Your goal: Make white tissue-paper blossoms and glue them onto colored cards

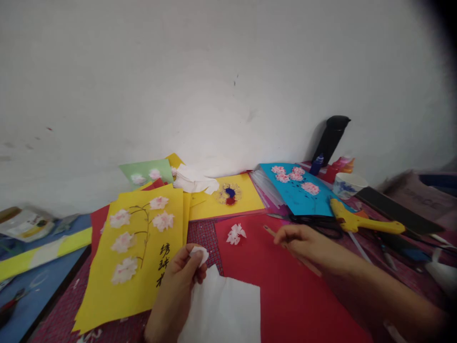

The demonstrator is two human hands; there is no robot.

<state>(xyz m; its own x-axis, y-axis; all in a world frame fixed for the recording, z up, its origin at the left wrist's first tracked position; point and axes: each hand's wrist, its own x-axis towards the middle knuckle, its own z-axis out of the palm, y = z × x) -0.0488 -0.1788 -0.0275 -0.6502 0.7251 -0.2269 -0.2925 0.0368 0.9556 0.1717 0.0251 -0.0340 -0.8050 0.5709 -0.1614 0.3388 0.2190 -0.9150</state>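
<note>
My left hand (187, 274) pinches a small folded piece of white tissue paper (200, 256) above the left edge of a white sheet (232, 307). Over the red paper (282, 281), my right hand (303, 245) has its fingers closed around a thin wooden stick (307, 263), whose tip points up and left. Between the hands, a crumpled white and pink paper flower (236, 234) lies on the red paper. To the left is a yellow sheet (102, 290) with several paper flowers, a drawn branch and black writing.
Behind lie white tissue (196, 180), a yellow sheet (250, 190) with blue and red spots, and a blue sheet (296, 200) with flowers. At right are a yellow glue gun (371, 223), scissors (307, 219), a bowl (349, 186), paint bottles (316, 165) and a black bottle (330, 140).
</note>
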